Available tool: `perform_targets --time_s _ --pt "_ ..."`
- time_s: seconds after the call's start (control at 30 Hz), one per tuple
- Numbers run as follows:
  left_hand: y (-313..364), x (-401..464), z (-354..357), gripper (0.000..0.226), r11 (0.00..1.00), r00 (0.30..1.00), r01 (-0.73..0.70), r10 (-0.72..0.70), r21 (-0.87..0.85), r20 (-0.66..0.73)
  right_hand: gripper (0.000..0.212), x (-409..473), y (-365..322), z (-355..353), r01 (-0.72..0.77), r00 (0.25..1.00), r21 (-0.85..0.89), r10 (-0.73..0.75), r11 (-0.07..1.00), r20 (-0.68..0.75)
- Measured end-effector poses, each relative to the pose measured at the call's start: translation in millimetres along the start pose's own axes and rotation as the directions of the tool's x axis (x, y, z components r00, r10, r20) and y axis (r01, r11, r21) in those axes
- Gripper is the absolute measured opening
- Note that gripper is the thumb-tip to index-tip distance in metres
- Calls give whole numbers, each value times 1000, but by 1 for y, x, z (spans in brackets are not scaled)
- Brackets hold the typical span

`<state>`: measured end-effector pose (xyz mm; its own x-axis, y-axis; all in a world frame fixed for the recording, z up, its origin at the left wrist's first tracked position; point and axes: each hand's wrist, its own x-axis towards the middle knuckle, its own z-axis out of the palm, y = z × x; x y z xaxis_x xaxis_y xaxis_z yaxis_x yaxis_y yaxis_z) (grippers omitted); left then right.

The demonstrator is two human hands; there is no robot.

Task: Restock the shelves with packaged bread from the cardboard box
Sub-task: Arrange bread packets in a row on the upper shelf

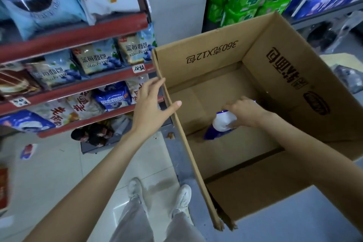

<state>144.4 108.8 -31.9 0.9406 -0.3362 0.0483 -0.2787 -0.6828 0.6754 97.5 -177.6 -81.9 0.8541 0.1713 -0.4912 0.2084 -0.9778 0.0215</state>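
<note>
Head view, looking down into the box [261, 76]. It stands open, flaps up, on a grey surface just right of the shelves [78, 88]. Only one bread pack [221, 124] shows inside, blue and white, low near the floor of the box; the rest of the floor that shows is bare cardboard.

Right hand [245, 112] is down in the box, fingers curled on the top of the pack. Grip looks closed on the wrapper's upper end, though the fingertips are partly hidden under the hand. The pack hangs or stands near upright; cannot tell whether it has left the floor.

Left hand [152, 102] is spread, holding nothing, thumb over the left flap [176, 124] and fingers outside it, steadying or about to.

Shelves at left carry bread packs on the red-edged tiers [78, 33], fairly full.

Risks, as judged:
- A pinch on thin film alone could slip or tear, dropping the pack back.
- The pack may snag the left flap on the way out if that flap folds inward.
- Leaning on the flap could tilt or slide the nearly empty, light box.
- Crowded tiers leave little room; forcing the pack in could push a neighbour off onto the floor.
</note>
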Motion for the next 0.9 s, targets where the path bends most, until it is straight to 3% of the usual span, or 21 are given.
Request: perform_targets --time_s 0.1,0.2,0.33,0.4,0.53,0.6,0.67,0.77,0.83,0.9 --pt "18 -6 -14 77 991 996 -75 79 -109 40 54 -43 -1 -69 -32 954 53 46 998 -295" --pt "44 -9 -32 91 965 965 -253 257 -71 47 62 -79 -15 -135 -135 830 301 274 944 -486" --pt "80 -16 -49 106 801 822 -536 568 267 -53 74 -100 -43 -198 26 739 638 415 770 -530" --pt "89 -19 -54 108 740 776 -535 621 406 -109 74 -97 -60 -221 130 751 726 410 675 -517" --pt "83 -20 -88 93 763 680 -439 628 475 -379 67 -83 -100 -258 307 780 784 330 539 -532" --pt "71 -20 -121 75 802 641 -429 594 416 -486 50 -79 -120 -279 401 815 812 239 424 -527" --pt "63 -26 -162 60 907 701 -396 400 144 -591 40 -76 -138 -301 470 849 837 117 280 -516" --pt "58 -34 -227 58 877 791 -340 72 -339 -607 33 -58 -167 -329 617 767 724 -29 309 -641" --pt "47 -34 -271 57 839 806 -323 1 -438 -592 49 -42 -194 -348 695 700 631 -123 345 -704" --pt "37 -31 -316 64 809 816 -321 -28 -492 -578 64 -33 -227 -371 751 649 582 -184 313 -738"
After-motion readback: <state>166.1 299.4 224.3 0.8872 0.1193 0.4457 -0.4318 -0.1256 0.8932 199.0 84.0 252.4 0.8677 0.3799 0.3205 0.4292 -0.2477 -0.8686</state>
